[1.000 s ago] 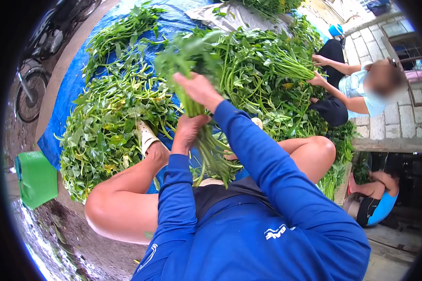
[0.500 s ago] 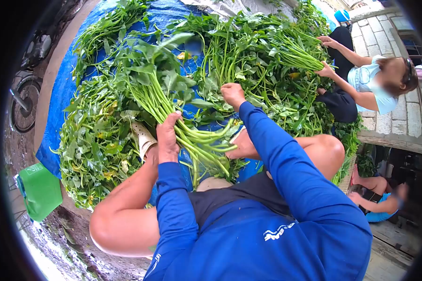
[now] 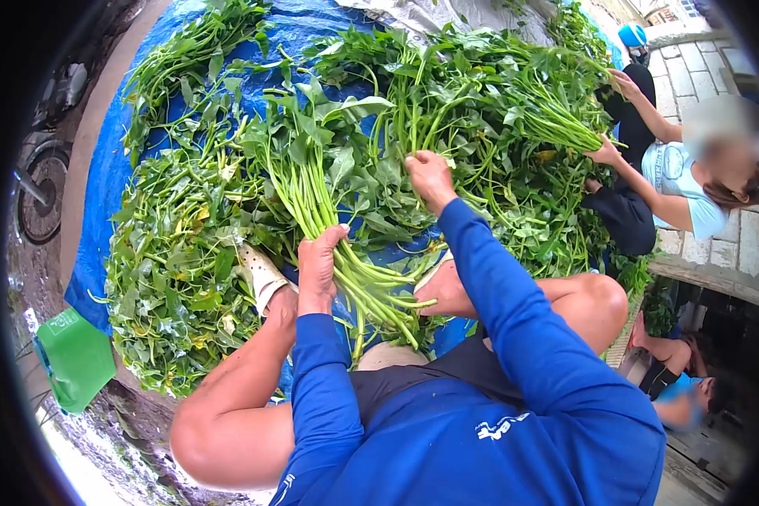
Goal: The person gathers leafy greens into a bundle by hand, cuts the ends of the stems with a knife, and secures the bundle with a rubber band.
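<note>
My left hand (image 3: 319, 263) is wrapped round a thick bunch of water spinach (image 3: 299, 181). Its leaves point away from me and the cut stem ends fan out toward my lap. To the right, my right hand (image 3: 431, 180) has its fingers closed at the lower end of a few upright water spinach stems (image 3: 413, 114). More loose greens (image 3: 527, 194) lie heaped beyond and beside that hand. Between my feet, part of the blue tarp (image 3: 401, 253) shows under the bunch.
Left of my leg spreads a heap of leafy greens (image 3: 177, 278). A green plastic container (image 3: 76, 358) stands at the tarp's left edge, near a wheel (image 3: 42, 194). At right, a co-worker (image 3: 675, 181) holds another bunch (image 3: 557, 118); another person (image 3: 683, 379) sits lower right.
The bunch in my left hand has swung more upright. My right hand has closed on stems and sits slightly lower in view. The co-worker's bunch has shifted a little, as the view moved.
</note>
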The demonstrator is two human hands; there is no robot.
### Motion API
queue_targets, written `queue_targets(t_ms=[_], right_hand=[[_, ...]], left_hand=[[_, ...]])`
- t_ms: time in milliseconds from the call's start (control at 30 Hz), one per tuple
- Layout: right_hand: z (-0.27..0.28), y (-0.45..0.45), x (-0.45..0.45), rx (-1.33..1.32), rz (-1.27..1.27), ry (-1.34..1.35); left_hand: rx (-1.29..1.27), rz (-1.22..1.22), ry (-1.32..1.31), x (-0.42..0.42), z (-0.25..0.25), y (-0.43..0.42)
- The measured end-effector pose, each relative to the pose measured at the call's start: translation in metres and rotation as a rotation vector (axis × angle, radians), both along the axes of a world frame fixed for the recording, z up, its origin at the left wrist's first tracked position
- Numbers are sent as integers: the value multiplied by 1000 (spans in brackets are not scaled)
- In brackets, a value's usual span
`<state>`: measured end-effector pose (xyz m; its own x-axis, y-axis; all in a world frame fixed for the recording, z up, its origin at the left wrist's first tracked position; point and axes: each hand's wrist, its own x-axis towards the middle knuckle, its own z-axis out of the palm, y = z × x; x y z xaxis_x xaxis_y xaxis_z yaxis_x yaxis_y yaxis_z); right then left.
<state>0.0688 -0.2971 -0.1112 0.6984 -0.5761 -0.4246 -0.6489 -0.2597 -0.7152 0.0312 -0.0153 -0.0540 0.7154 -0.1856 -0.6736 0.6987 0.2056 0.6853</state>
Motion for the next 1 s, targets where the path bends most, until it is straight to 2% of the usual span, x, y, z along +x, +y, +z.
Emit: queue_targets(t_ms=[33,67,133,200,367,467,633,700,767,933,1000], right_hand=[[6,-2,-8,-12,-73,-206],[17,-15,-17,-1,-50,-228],[47,-33,-31,494,-212,-282],[105,-27,-43,825,-294,-329],[131,-40,-84,935,-138,-348],[161,-17,-114,898,-72,-378],[180,20,-128,744,-72,-449],[186,35,-127,526,-89,-394],[196,52,-123,356,-44,-420],[172,77,-103,95,165,-559],[150,97,-101,66,219,-408]], left_hand=[[-7,19,-14,-1,-4,-1],[-22,12,-1,-2,-7,1],[-35,29,4,-7,-6,0],[-56,15,-5,-10,-7,4],[-110,-7,-10,-19,-11,5],[-96,-5,-35,-34,-12,7],[-94,59,-81,-50,-16,5],[-32,59,-90,-52,-21,6],[-73,96,-66,-55,-21,5],[-119,95,-20,-57,-15,3],[-169,76,4,-58,-18,2]])
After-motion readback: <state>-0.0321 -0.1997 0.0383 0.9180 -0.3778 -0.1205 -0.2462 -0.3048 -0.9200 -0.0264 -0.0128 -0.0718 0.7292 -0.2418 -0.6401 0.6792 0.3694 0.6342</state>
